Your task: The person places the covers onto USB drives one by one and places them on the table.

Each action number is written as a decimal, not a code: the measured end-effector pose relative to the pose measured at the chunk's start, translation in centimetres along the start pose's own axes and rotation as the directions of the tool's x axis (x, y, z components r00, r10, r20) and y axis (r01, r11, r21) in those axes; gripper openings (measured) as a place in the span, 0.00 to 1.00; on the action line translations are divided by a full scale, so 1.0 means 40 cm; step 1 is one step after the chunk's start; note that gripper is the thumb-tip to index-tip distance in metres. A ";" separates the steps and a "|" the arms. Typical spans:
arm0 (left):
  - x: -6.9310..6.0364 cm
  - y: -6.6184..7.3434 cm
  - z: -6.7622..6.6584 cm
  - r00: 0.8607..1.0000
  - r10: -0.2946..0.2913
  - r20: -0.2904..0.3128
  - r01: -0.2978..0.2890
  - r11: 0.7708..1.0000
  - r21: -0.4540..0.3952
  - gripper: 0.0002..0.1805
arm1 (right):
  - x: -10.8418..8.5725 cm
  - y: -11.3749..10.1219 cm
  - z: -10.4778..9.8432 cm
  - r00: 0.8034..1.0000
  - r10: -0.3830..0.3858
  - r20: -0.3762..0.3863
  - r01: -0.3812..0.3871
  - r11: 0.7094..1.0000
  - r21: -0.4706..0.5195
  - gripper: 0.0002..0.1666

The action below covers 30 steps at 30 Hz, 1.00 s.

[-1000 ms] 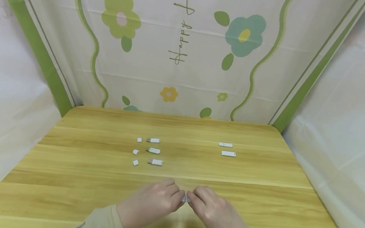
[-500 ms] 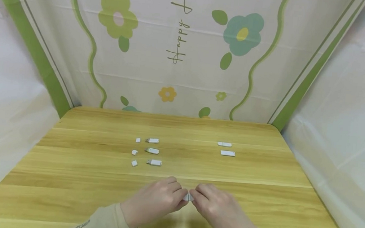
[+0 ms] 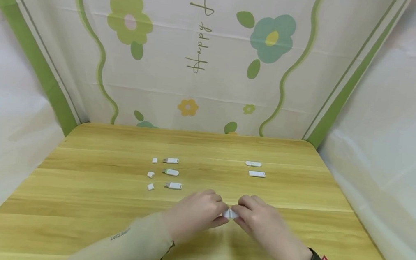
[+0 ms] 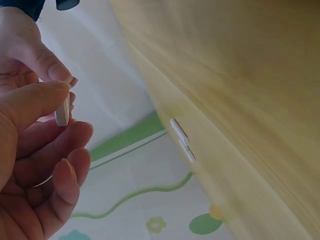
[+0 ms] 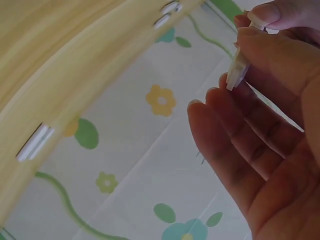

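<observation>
In the head view, a small white USB stick (image 3: 226,214) is held above the near part of the table between my two hands. My left hand (image 3: 198,212) pinches its left end with thumb and fingers. At its right end, my right hand (image 3: 262,223) pinches it the same way. A thin dark seam shows between the two grips; whether the halves are apart there I cannot tell. Fingers cover most of the stick. In the left wrist view only a pale end of the stick (image 4: 62,112) shows, and in the right wrist view a pale stick edge (image 5: 238,70).
Left of centre lie uncapped white USB sticks (image 3: 174,185) in a column, each with a loose cap (image 3: 150,187) to its left. Two white sticks (image 3: 257,174) lie at the right. The wooden table (image 3: 75,201) ends at a printed cloth backdrop (image 3: 219,81).
Both hands have moved rightward and farther from the table's front edge, carrying the USB stick. More of its white body shows between the fingers. The sticks on the table stay put.
</observation>
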State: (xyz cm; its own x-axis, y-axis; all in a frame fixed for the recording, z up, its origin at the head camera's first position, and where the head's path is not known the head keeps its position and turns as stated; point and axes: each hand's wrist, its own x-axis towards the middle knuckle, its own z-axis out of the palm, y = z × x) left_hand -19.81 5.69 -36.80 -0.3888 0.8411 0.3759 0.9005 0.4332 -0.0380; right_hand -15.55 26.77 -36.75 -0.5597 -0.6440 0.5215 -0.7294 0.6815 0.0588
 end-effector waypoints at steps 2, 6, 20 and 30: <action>0.026 -0.007 0.013 0.999 -0.009 0.031 0.009 1.000 -0.008 0.07 | -0.006 0.021 -0.002 0.999 0.020 0.027 -0.020 1.000 0.007 0.15; 0.073 -0.016 0.035 0.996 -0.020 0.082 0.024 0.999 -0.047 0.08 | -0.018 0.061 -0.005 0.996 0.056 0.076 -0.057 0.998 0.017 0.14; 0.237 -0.070 0.153 0.965 -0.075 0.252 0.104 0.989 -0.104 0.09 | -0.049 0.206 0.001 0.954 0.175 0.242 -0.199 0.977 0.078 0.11; 0.330 -0.104 0.228 0.913 -0.137 0.385 0.203 0.970 -0.135 0.10 | -0.067 0.317 0.055 0.898 0.264 0.351 -0.321 0.940 0.114 0.09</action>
State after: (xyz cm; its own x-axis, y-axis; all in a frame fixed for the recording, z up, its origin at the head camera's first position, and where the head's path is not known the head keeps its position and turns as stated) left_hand -30.46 17.96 -40.10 -0.5534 0.8329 -0.0084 0.8208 0.5470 0.1646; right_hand -24.14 36.37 -39.28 -0.8335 -0.5207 0.1847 -0.5510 0.8079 -0.2091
